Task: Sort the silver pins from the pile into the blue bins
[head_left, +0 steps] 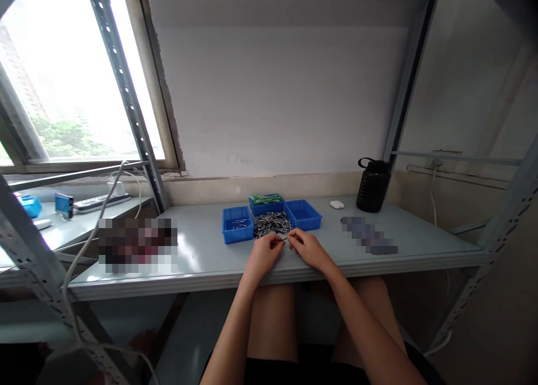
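My left hand [268,249] and my right hand [306,245] meet over the front of the tabletop, fingertips pinched. A small thin dark piece [284,239] runs between the two pinches; it is too small to name its kind. Just behind the fingers lies a pile of slim metal pieces [273,222], like screws or pins. To its left stands a blue bin [238,236] with several similar pieces [240,224] inside. Another blue bin [309,223] sits at the pile's right. Behind the pile, a third blue bin [263,209] carries green packaging [266,199].
A black water bottle [372,187] and a white earphone case [337,204] stand at the back right. Blurred-out items lie left and right on the grey table [202,267]. Metal shelf posts [126,88] frame the table, and a white cable [84,250] hangs at left.
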A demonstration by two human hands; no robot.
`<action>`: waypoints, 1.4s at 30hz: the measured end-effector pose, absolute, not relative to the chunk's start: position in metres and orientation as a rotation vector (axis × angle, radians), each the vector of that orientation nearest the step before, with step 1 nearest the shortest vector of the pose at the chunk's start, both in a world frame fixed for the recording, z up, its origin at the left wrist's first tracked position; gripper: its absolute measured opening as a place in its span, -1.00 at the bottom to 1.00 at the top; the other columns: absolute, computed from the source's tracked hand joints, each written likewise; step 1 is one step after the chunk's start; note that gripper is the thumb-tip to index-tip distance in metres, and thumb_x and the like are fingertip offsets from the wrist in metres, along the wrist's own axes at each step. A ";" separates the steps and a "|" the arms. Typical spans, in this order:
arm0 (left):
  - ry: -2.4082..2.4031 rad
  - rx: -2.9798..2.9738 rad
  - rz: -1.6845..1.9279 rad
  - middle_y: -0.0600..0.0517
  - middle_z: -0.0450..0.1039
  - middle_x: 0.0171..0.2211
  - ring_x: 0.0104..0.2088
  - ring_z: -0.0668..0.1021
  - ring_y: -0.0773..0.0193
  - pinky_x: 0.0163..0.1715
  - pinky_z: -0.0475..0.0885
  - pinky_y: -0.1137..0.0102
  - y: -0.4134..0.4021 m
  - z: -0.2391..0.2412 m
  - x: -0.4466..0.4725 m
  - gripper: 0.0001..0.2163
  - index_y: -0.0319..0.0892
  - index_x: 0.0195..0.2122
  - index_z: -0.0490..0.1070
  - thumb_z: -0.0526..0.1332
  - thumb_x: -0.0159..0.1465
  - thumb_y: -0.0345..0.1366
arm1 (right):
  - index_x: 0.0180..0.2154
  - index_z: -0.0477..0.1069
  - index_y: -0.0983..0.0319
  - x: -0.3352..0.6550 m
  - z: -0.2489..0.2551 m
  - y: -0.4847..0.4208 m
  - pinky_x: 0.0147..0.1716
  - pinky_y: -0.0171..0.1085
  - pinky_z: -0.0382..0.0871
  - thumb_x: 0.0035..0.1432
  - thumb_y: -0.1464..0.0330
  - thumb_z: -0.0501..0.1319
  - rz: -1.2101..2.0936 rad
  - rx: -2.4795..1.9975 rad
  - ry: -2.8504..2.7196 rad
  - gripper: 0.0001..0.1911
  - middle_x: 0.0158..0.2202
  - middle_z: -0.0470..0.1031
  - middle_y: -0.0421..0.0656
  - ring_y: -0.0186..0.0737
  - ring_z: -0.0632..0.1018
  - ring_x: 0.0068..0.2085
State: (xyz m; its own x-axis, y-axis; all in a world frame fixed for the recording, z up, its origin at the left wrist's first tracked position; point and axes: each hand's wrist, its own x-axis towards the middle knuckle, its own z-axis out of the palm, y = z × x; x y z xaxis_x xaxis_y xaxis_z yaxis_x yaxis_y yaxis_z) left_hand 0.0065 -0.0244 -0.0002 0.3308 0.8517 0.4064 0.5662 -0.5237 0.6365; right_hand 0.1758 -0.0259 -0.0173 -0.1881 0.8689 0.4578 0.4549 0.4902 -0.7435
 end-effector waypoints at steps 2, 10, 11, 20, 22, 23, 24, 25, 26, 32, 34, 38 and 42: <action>1.260 2.210 1.038 0.01 0.52 -0.35 -0.32 0.55 0.27 -0.22 0.46 0.28 -0.025 0.001 0.007 -0.82 -0.25 -0.28 0.47 0.19 0.32 -0.24 | -0.30 0.38 0.21 0.176 -0.017 -0.026 -0.30 -0.26 0.31 0.28 0.22 0.04 0.561 -1.116 -1.804 -0.76 -0.42 0.48 -0.20 -0.24 0.48 -0.37; 1.246 2.195 1.079 -0.05 0.59 -0.32 -0.31 0.56 0.18 -0.28 0.38 0.37 -0.029 0.005 0.007 -0.81 -0.19 -0.32 0.53 0.12 0.28 -0.28 | -0.30 0.39 0.27 0.177 -0.016 -0.026 -0.27 -0.22 0.35 0.32 0.20 0.08 0.553 -1.134 -1.780 -0.71 -0.42 0.45 -0.23 -0.28 0.49 -0.37; 1.244 2.194 1.082 -0.04 0.59 -0.33 -0.32 0.56 0.17 -0.30 0.37 0.38 -0.030 0.005 0.007 -0.79 -0.19 -0.33 0.53 0.11 0.28 -0.27 | -0.30 0.39 0.27 0.177 -0.016 -0.026 -0.27 -0.22 0.35 0.33 0.20 0.08 0.555 -1.135 -1.779 -0.71 -0.42 0.44 -0.23 -0.28 0.49 -0.36; 1.300 2.139 1.127 0.00 0.56 -0.41 -0.37 0.55 0.18 -0.37 0.37 0.41 -0.026 0.002 0.006 -0.78 -0.18 -0.21 0.50 0.10 0.28 -0.24 | -0.30 0.38 0.26 0.177 -0.017 -0.025 -0.32 -0.24 0.33 0.32 0.21 0.08 0.572 -1.134 -1.791 -0.73 -0.45 0.44 -0.24 -0.29 0.47 -0.40; 1.295 2.141 1.120 0.01 0.55 -0.42 -0.38 0.55 0.19 -0.38 0.36 0.42 -0.026 0.001 0.006 -0.80 -0.17 -0.22 0.51 0.12 0.26 -0.24 | -0.31 0.38 0.26 0.177 -0.016 -0.026 -0.32 -0.24 0.33 0.32 0.21 0.08 0.575 -1.135 -1.792 -0.73 -0.45 0.44 -0.24 -0.29 0.47 -0.41; 1.293 2.141 1.116 0.01 0.55 -0.43 -0.38 0.55 0.19 -0.38 0.36 0.42 -0.025 0.001 0.006 -0.81 -0.17 -0.23 0.51 0.14 0.25 -0.25 | -0.31 0.38 0.26 0.177 -0.016 -0.026 -0.31 -0.24 0.33 0.32 0.21 0.08 0.574 -1.136 -1.791 -0.73 -0.45 0.44 -0.24 -0.29 0.47 -0.40; 1.292 2.142 1.112 0.01 0.55 -0.43 -0.38 0.55 0.19 -0.38 0.36 0.42 -0.025 0.000 0.006 -0.82 -0.17 -0.23 0.51 0.15 0.24 -0.26 | -0.31 0.39 0.27 0.177 -0.016 -0.026 -0.31 -0.24 0.33 0.32 0.21 0.08 0.574 -1.137 -1.789 -0.73 -0.45 0.44 -0.24 -0.29 0.47 -0.40; 1.291 2.143 1.108 0.02 0.55 -0.43 -0.38 0.55 0.19 -0.38 0.36 0.42 -0.025 0.000 0.006 -0.82 -0.17 -0.23 0.50 0.16 0.23 -0.26 | -0.31 0.39 0.27 0.176 -0.015 -0.027 -0.30 -0.24 0.33 0.32 0.21 0.08 0.573 -1.139 -1.787 -0.72 -0.45 0.44 -0.24 -0.29 0.47 -0.39; 1.289 2.145 1.104 0.02 0.55 -0.43 -0.38 0.55 0.19 -0.38 0.36 0.42 -0.025 0.000 0.006 -0.83 -0.17 -0.24 0.50 0.17 0.22 -0.27 | -0.31 0.39 0.27 0.176 -0.015 -0.027 -0.30 -0.24 0.33 0.32 0.21 0.08 0.572 -1.140 -1.785 -0.72 -0.45 0.44 -0.24 -0.29 0.48 -0.39; 1.294 2.161 1.096 0.02 0.53 -0.43 -0.41 0.53 0.25 -0.35 0.38 0.38 -0.025 0.000 0.007 -0.86 -0.22 -0.25 0.49 0.17 0.24 -0.33 | -0.30 0.40 0.28 0.176 -0.014 -0.028 -0.29 -0.22 0.35 0.32 0.21 0.09 0.568 -1.140 -1.785 -0.72 -0.44 0.45 -0.24 -0.28 0.49 -0.38; 1.294 2.167 1.101 0.02 0.53 -0.42 -0.41 0.53 0.25 -0.35 0.38 0.38 -0.026 0.001 0.007 -0.87 -0.23 -0.25 0.48 0.17 0.25 -0.34 | -0.30 0.40 0.28 0.176 -0.014 -0.027 -0.28 -0.22 0.36 0.32 0.21 0.09 0.566 -1.140 -1.787 -0.72 -0.44 0.45 -0.24 -0.29 0.49 -0.38; 1.295 2.173 1.101 0.00 0.54 -0.42 -0.39 0.53 0.23 -0.37 0.36 0.39 -0.027 0.002 0.007 -0.85 -0.22 -0.26 0.49 0.15 0.26 -0.32 | -0.31 0.40 0.28 0.176 -0.015 -0.027 -0.28 -0.22 0.36 0.32 0.21 0.09 0.562 -1.138 -1.790 -0.72 -0.43 0.44 -0.24 -0.29 0.49 -0.38; 1.300 2.171 1.099 -0.01 0.55 -0.41 -0.37 0.54 0.19 -0.39 0.35 0.40 -0.027 0.002 0.007 -0.83 -0.20 -0.27 0.50 0.13 0.26 -0.29 | -0.32 0.39 0.27 0.176 -0.014 -0.027 -0.29 -0.23 0.34 0.32 0.23 0.09 0.566 -1.136 -1.795 -0.73 -0.44 0.44 -0.24 -0.28 0.48 -0.37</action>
State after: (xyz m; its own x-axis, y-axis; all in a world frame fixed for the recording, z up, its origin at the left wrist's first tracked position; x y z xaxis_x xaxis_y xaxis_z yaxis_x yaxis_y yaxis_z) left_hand 0.0069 -0.0273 0.0017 0.2664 0.8634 0.4284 0.5660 -0.4999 0.6556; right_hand 0.1760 -0.0274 -0.0144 -0.1633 0.8781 0.4498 0.4608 0.4710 -0.7522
